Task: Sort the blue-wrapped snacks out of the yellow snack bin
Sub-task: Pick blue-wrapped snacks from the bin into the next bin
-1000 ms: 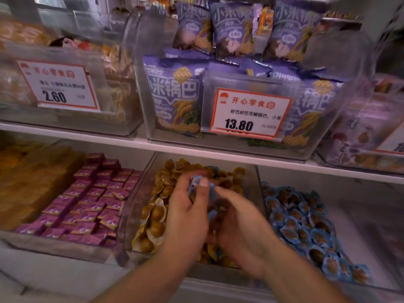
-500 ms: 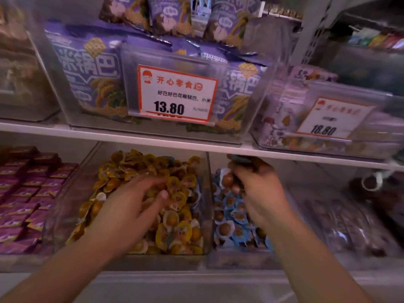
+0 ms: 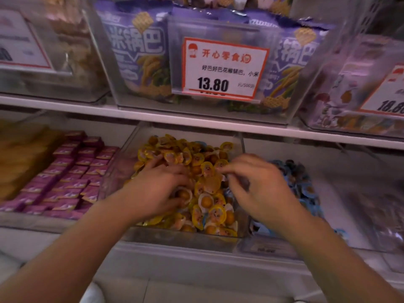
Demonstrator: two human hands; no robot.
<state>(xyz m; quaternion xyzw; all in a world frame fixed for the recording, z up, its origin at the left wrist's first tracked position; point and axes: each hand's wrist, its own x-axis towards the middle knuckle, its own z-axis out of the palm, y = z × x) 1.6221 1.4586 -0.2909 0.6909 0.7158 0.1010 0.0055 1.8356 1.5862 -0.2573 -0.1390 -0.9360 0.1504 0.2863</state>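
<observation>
Fingers (image 3: 175, 171) of your left hand (image 3: 161, 191) lie spread on the yellow snacks (image 3: 209, 184) at frame centre; your right hand (image 3: 260, 189) is back from the blue bin (image 3: 306, 189), fingers loosely curled, apparently empty. That load looks delivered; blue snacks (image 3: 229, 193) peek beneath.

A single head-worn view looks forward and down, close in on a shop shelf. The clear yellow snack bin (image 3: 237, 234) sits at the centre of the frame, with the white shelf edge (image 3: 196, 122) crossing the upper half and the price tag (image 3: 223, 68) above it. Both forearms enter from the bottom corners. The frame edges are blurred. No second view is given.
</observation>
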